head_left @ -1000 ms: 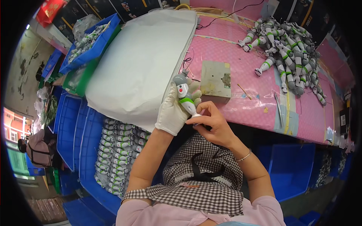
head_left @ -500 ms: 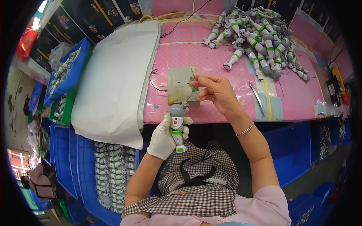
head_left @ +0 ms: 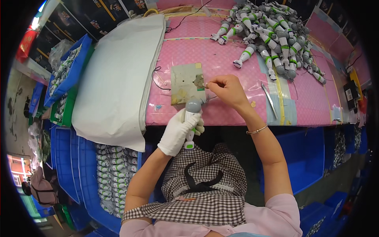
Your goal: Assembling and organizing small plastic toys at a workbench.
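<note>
My left hand, in a white glove, is closed round a small white toy figure with a round grey head and green trim. The figure is tilted, its head toward the grey metal block on the table. A thin wire leaves the head end and runs under my right hand. Bare and pinched, that hand has its fingertips at the block's right edge, beside a small green part. The wire's end seems to be between the fingertips, mostly hidden.
A pile of similar figures lies at the back right of the pink table. Tweezers rest right of my hand. White sheets cover the left. A blue crate of figures stands below left; another blue bin is below right.
My left hand has raised the figure toward the block. My right hand has drawn its fingers into a tighter pinch, a little lower, at the block's edge. The view has shifted slightly.
</note>
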A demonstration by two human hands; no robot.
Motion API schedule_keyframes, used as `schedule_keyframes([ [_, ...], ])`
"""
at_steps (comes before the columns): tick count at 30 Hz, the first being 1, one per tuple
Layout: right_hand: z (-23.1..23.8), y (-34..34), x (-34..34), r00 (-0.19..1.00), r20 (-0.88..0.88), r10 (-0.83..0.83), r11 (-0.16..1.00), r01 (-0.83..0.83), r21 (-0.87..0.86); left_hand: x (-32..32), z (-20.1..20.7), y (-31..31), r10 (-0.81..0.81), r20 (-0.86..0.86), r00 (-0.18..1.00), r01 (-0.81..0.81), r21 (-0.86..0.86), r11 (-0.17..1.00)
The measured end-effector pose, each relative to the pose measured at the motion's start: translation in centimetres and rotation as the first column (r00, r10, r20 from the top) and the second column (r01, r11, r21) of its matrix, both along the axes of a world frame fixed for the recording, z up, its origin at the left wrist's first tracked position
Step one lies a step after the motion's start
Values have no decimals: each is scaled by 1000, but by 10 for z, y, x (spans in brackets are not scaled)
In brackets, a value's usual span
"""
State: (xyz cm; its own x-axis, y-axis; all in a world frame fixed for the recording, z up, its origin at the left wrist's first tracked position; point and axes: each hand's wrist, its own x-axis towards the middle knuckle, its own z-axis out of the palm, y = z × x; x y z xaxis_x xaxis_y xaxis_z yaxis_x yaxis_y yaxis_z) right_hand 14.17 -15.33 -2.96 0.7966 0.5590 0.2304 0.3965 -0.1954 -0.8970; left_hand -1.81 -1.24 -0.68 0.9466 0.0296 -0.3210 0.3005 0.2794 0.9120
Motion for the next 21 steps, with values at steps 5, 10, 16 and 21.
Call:
schedule_keyframes([
  [5, 0, 5, 19, 973, -185, 140, 988, -149, -33, 17, 10, 6, 150, 32, 988, -147, -71, 987],
  [10, 14, 5, 33, 854, -440, 277, 933, -348, -89, 19, 10, 12, 124, -5, 992, -121, -256, 959],
  [16, 19, 6, 30, 852, -437, 287, 916, -378, -136, 22, 2, 15, 147, 23, 989, -137, -239, 961],
  [21, 13, 1, 33, 851, -451, 270, 931, -351, -104, 25, 0, 10, 143, 72, 987, -116, -288, 950],
])
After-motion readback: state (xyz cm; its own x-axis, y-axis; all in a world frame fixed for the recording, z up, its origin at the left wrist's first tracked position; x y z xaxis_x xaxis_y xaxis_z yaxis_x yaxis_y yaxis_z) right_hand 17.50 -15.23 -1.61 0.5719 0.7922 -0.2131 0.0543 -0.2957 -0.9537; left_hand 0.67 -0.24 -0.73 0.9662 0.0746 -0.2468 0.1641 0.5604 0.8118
